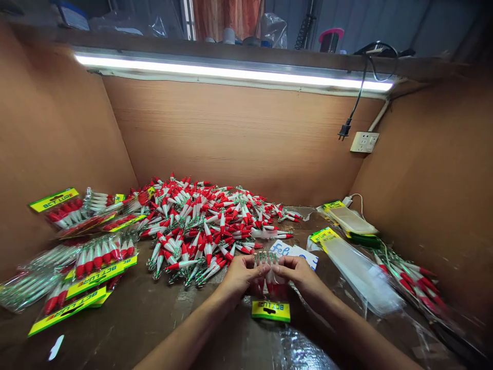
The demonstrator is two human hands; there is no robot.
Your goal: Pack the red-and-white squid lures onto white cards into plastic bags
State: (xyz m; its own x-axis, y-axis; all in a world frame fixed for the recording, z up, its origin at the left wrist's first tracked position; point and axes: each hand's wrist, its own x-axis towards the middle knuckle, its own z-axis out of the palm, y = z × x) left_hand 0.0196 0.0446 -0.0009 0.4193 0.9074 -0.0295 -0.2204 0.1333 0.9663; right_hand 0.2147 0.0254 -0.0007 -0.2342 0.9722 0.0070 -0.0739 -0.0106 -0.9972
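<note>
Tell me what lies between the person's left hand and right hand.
In the head view, a clear bag of red-and-white lures lies between the left hand and the right hand, held by both.

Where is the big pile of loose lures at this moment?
In the head view, the pile of loose lures lies centre-left, beyond the left hand and right of the stacked filled packets.

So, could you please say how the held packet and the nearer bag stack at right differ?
The packet shows lures inside; the stack looks flat and unfilled.
The left hand and right hand hold the packet; the stack lies on the table.
The packet's header is at its near end; the stack's, at its far end.
Both have yellow headers.
</note>
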